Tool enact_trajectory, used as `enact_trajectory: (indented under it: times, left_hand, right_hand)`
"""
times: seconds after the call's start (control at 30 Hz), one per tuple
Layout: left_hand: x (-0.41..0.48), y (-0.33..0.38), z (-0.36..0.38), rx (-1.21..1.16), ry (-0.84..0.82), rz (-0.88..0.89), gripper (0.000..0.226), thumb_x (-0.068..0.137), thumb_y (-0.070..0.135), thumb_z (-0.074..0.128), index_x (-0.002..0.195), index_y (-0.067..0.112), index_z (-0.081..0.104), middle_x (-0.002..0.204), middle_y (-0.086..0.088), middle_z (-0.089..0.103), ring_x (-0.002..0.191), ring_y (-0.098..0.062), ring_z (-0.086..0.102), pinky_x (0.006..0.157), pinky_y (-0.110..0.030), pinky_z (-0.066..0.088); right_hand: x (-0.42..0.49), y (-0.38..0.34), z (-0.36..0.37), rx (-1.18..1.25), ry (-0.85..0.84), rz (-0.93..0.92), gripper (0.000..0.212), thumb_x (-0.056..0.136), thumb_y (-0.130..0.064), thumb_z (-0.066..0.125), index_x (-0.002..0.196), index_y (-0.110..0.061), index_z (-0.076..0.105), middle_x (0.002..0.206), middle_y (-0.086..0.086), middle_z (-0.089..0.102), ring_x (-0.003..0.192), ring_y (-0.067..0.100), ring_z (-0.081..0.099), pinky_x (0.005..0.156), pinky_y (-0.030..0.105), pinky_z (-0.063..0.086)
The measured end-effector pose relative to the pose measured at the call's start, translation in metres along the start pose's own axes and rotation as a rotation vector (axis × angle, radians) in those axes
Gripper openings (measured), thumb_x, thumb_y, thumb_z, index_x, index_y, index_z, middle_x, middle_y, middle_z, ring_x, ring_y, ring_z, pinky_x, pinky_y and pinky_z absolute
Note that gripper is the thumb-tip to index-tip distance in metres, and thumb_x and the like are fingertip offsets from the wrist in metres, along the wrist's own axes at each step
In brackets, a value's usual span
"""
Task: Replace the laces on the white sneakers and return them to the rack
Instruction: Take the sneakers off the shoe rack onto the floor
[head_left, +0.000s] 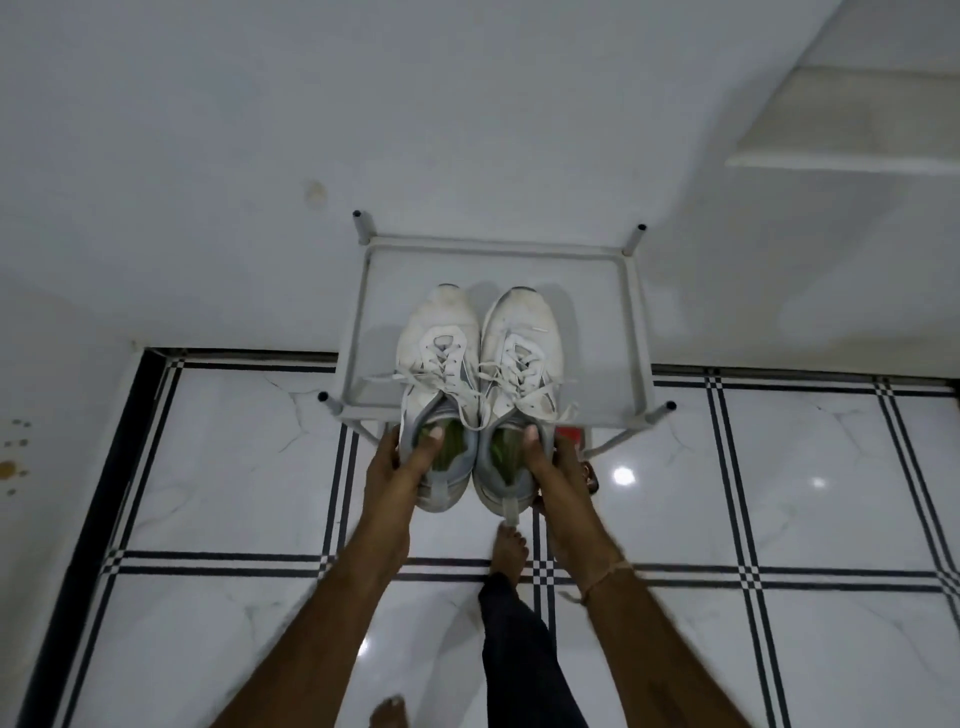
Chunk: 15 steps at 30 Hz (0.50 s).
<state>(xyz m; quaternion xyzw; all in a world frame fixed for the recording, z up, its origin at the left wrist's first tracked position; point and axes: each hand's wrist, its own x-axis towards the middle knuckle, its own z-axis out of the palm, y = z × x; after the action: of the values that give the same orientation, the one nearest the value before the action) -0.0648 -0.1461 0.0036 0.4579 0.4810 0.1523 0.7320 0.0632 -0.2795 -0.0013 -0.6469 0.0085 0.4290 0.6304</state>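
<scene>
Two white sneakers sit side by side with their toes over the top shelf of a grey metal shoe rack (363, 312) and their heels jutting past its front edge. My left hand (397, 457) grips the heel of the left sneaker (439, 364), thumb inside the opening. The right sneaker (522, 358) is held the same way by my right hand (553, 462). Both shoes carry white laces with loose ends trailing off to the sides. Green insoles show inside.
The rack stands against a white wall on glossy white floor tiles with black grid lines. Something red (571, 434) and a sandal (589, 475) lie under the rack's front right. My bare feet (509, 551) stand just below the shoes.
</scene>
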Motion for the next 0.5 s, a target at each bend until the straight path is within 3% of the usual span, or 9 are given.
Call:
enact_trajectory:
  times: [0.17, 0.3, 0.4, 0.5]
  left_hand:
    - [-0.102, -0.044, -0.06, 0.022, -0.068, 0.007, 0.049, 0.088, 0.036, 0.07, 0.135, 0.026, 0.06, 0.121, 0.004, 0.073, 0.108, -0.012, 0.07, 0.083, -0.025, 0.058]
    - [-0.163, -0.087, -0.102, 0.062, 0.04, -0.095, 0.07, 0.075, 0.047, 0.083, 0.137, 0.026, 0.058, 0.125, -0.001, 0.071, 0.102, -0.009, 0.071, 0.072, -0.017, 0.056]
    - [-0.18, -0.123, -0.108, 0.056, 0.079, -0.162, 0.04, 0.09, 0.023, 0.069, 0.129, 0.02, 0.061, 0.114, -0.002, 0.073, 0.085, 0.002, 0.072, 0.062, -0.011, 0.053]
    - [-0.169, -0.169, -0.108, 0.043, 0.131, -0.209, 0.027, 0.096, 0.007, 0.06, 0.12, 0.02, 0.063, 0.09, 0.008, 0.077, 0.075, 0.006, 0.071, 0.057, -0.009, 0.052]
  right_hand:
    - [-0.109, 0.07, 0.014, 0.008, 0.022, -0.028, 0.04, 0.099, -0.043, 0.063, 0.137, -0.033, 0.057, 0.137, -0.005, 0.065, 0.129, 0.017, 0.061, 0.111, 0.05, 0.047]
    - [-0.171, 0.128, 0.014, -0.057, -0.008, 0.051, 0.04, 0.099, -0.046, 0.062, 0.138, -0.042, 0.054, 0.14, -0.011, 0.062, 0.133, 0.015, 0.056, 0.113, 0.053, 0.044]
    - [-0.179, 0.167, 0.003, -0.095, -0.029, 0.145, 0.048, 0.094, -0.056, 0.064, 0.14, -0.049, 0.051, 0.144, -0.013, 0.059, 0.136, 0.016, 0.054, 0.113, 0.055, 0.044]
    - [-0.161, 0.21, -0.014, -0.112, -0.032, 0.216, 0.034, 0.095, -0.054, 0.064, 0.128, -0.05, 0.06, 0.133, -0.012, 0.066, 0.128, 0.013, 0.06, 0.111, 0.051, 0.047]
